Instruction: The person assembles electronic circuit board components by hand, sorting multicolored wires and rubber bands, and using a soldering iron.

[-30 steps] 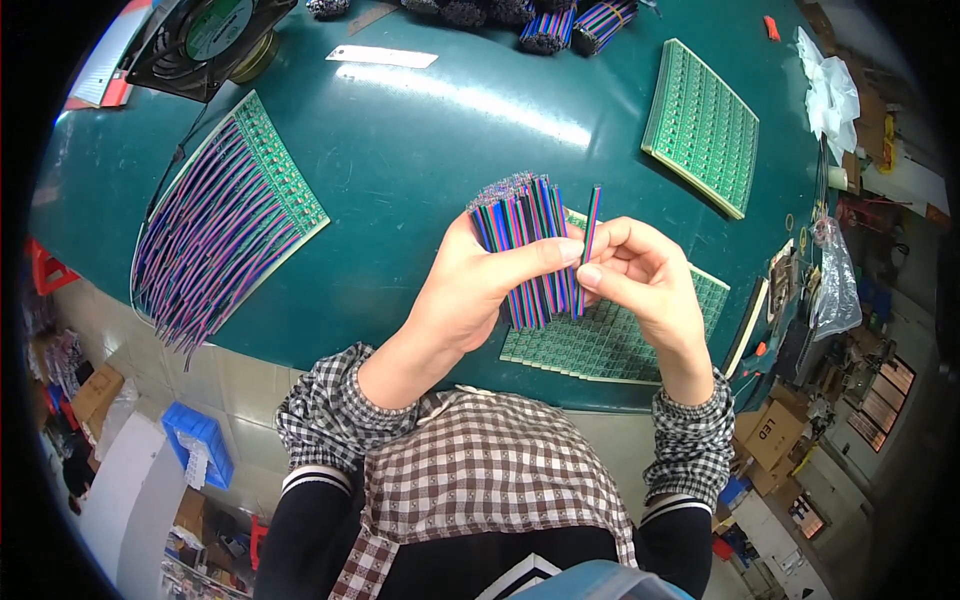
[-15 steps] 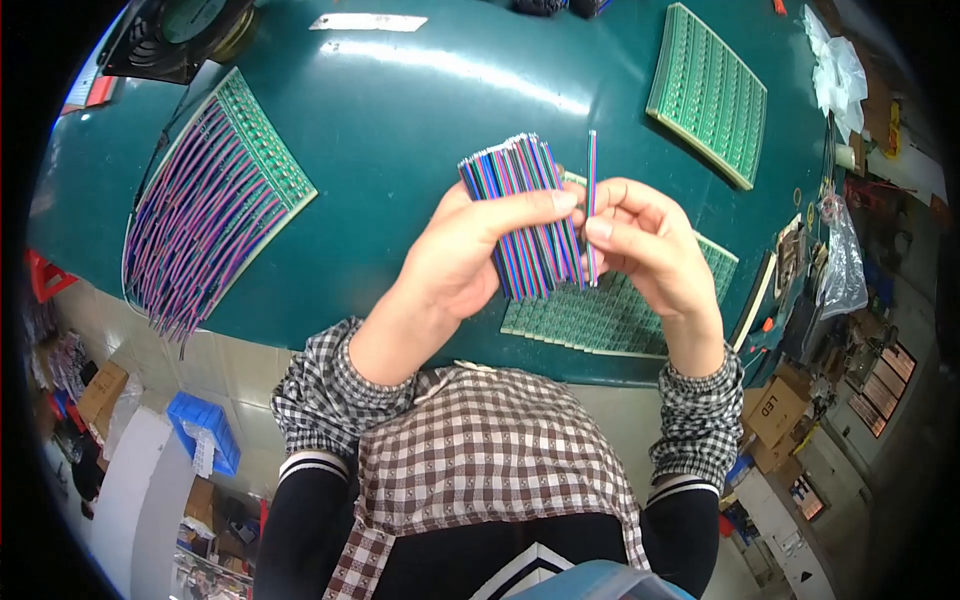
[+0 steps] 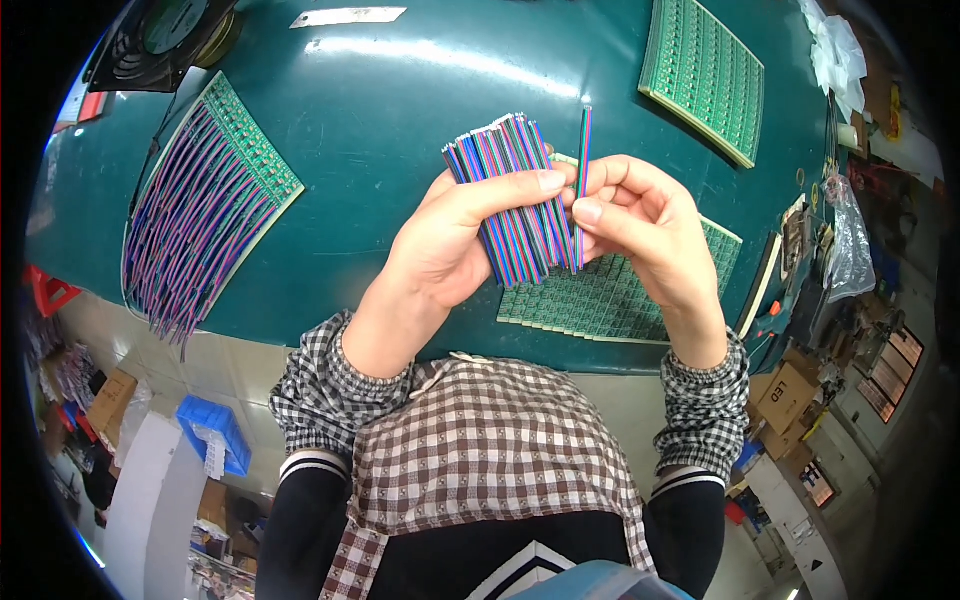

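Observation:
My left hand (image 3: 445,235) is closed round a thick bundle of short ribbon wires (image 3: 520,235), striped in blue, pink, green and black, its thumb laid across the top. Just right of the bundle, my right hand (image 3: 645,215) pinches one narrow ribbon wire (image 3: 583,150) between thumb and fingers, held nearly upright. The lower part of that strip comes close to the bundle's edge; whether they touch I cannot tell. Beneath both hands lies a green circuit board panel (image 3: 610,305), partly covered by the hands and the bundle.
On the green table (image 3: 370,140), a circuit panel with wires attached (image 3: 210,200) lies at left. A stack of bare green panels (image 3: 705,80) sits far right. A black fan-like device (image 3: 165,35) stands far left, a white strip (image 3: 348,17) beside it. Clear plastic bags hang at the right edge.
Both hands, with the bundle and the single wire, have shifted slightly up and left in view. The grips look the same, and the single strip now sits a little closer to the bundle.

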`<move>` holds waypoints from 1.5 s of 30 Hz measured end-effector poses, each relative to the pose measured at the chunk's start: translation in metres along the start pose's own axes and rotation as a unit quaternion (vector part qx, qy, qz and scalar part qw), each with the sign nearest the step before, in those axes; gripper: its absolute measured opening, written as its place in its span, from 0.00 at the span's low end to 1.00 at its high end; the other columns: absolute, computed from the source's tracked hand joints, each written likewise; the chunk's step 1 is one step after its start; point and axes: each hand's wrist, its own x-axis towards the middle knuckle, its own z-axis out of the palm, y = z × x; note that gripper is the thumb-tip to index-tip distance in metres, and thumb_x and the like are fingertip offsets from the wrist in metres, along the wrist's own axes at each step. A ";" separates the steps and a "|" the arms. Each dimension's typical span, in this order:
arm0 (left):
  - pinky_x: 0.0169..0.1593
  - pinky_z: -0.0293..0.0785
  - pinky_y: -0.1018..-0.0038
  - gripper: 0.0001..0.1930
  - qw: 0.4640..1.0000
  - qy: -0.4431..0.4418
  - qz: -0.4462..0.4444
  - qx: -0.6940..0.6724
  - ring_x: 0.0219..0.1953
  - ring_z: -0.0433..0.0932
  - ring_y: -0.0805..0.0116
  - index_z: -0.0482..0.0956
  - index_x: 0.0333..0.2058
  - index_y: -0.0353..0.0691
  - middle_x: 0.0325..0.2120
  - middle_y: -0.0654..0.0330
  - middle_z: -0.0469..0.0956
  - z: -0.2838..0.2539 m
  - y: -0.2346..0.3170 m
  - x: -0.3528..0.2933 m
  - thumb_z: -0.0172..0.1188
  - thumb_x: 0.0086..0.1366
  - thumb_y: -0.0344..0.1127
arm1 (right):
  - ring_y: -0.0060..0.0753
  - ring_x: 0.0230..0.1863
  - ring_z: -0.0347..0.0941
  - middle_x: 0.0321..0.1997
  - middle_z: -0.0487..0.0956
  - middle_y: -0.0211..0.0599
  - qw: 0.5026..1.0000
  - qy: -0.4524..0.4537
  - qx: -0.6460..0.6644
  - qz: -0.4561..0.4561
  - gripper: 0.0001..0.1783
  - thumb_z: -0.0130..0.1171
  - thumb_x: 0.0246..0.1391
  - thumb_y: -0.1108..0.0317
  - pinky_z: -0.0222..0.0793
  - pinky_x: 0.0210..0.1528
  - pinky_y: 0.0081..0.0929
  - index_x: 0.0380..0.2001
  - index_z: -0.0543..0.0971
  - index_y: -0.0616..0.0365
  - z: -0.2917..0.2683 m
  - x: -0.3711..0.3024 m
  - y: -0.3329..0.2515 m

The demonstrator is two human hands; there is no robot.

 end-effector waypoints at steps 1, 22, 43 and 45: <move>0.45 0.77 0.68 0.15 1.000 -0.001 -0.002 0.000 0.39 0.79 0.66 0.72 0.44 0.34 0.37 0.55 0.78 0.000 0.000 0.000 0.61 0.57 0.26 | 0.22 0.31 0.77 0.33 0.78 0.35 1.000 -0.001 -0.005 -0.007 0.10 0.59 0.53 0.73 0.78 0.34 0.20 0.38 0.74 0.64 0.001 -0.001 -0.001; 0.46 0.78 0.67 0.11 0.988 -0.040 -0.057 -0.138 0.38 0.79 0.66 0.72 0.43 0.34 0.35 0.56 0.77 -0.010 -0.002 0.006 0.57 0.61 0.26 | 0.23 0.29 0.78 0.31 0.78 0.35 1.000 0.004 0.008 -0.022 0.11 0.59 0.53 0.71 0.78 0.32 0.20 0.39 0.73 0.64 -0.012 -0.008 0.000; 0.42 0.71 0.57 0.24 0.293 0.126 0.268 0.909 0.42 0.73 0.46 0.68 0.44 0.37 0.39 0.45 0.73 -0.016 0.058 0.063 0.62 0.54 0.47 | 0.19 0.27 0.76 0.27 0.77 0.30 0.996 -0.005 0.027 -0.085 0.08 0.61 0.52 0.72 0.77 0.29 0.17 0.34 0.74 0.61 -0.030 -0.030 0.028; 0.52 0.64 0.55 0.35 0.236 0.163 0.411 0.865 0.51 0.67 0.50 0.68 0.50 0.38 0.47 0.47 0.68 -0.026 0.038 0.068 0.61 0.52 0.59 | 0.19 0.26 0.76 0.27 0.77 0.30 0.996 0.012 0.035 -0.079 0.08 0.61 0.52 0.71 0.77 0.29 0.17 0.34 0.74 0.61 -0.033 -0.031 0.028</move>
